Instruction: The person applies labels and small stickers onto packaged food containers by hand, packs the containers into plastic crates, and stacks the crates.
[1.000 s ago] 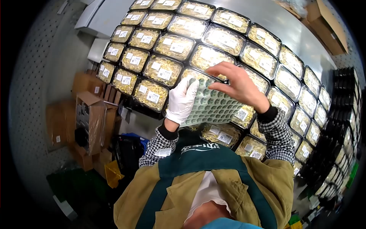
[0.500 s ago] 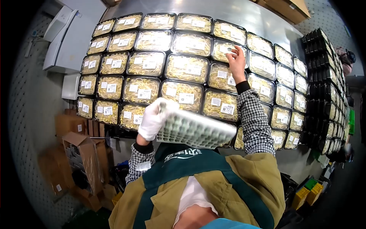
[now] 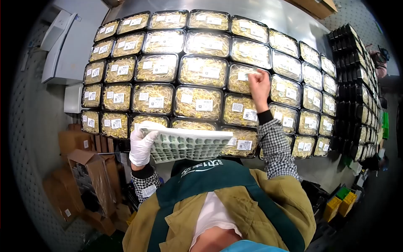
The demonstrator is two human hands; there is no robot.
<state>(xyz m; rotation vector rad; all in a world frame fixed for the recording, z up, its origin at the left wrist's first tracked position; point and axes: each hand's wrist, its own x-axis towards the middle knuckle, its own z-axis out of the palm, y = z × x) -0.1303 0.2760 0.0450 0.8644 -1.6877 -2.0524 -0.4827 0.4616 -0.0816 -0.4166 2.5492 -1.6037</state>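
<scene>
In a white glove, my left hand [image 3: 142, 145] grips the left end of a thick white sheet of round green stickers [image 3: 191, 145], held tilted above the nearest row of trays. My right hand [image 3: 260, 88] is bare, its fingers curled closed over the right part of a black tray of bean sprouts [image 3: 237, 87] in the middle row. Anything between those fingertips is hidden. Clear-topped sprout trays [image 3: 203, 72] with white labels stand all around, in several rows.
A steel table [image 3: 277, 14] carries the trays. Tall stacks of black trays [image 3: 348, 84] rise at the right. Cardboard boxes [image 3: 90, 168] stand on the floor at left, below a grey-white machine [image 3: 73, 46]. Yellow crates [image 3: 333, 208] are at lower right.
My right hand has come toward me, from a second-row tray to the middle-row one, and its fingers have curled in. My left hand has moved left with the sticker sheet.
</scene>
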